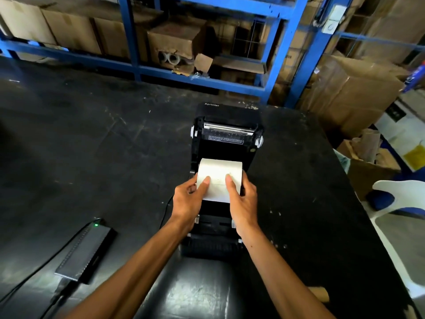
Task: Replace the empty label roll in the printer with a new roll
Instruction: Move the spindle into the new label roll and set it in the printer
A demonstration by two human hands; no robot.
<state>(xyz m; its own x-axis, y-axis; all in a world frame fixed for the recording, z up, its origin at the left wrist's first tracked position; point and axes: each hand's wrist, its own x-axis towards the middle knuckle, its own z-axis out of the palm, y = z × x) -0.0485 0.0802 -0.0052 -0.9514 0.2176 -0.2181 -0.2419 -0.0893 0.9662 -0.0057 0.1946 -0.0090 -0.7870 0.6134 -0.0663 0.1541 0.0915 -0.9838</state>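
Observation:
A black label printer [226, 143] stands on the dark table [96, 143] with its lid swung up and back. A white label roll [219, 171] sits in the open bay. Its loose end hangs toward me over the front of the bay. My left hand [187, 199] grips the roll's left side, thumb pressed on the paper. My right hand [242, 199] grips the right side the same way. Both thumbs lie on top of the paper. The roll's side holders are hidden by my fingers.
A black power adapter [86, 252] with a green light and its cable lies at the front left. Blue shelving [207, 72] with cardboard boxes stands behind the table. A white plastic chair [400, 203] and open boxes are off the right edge.

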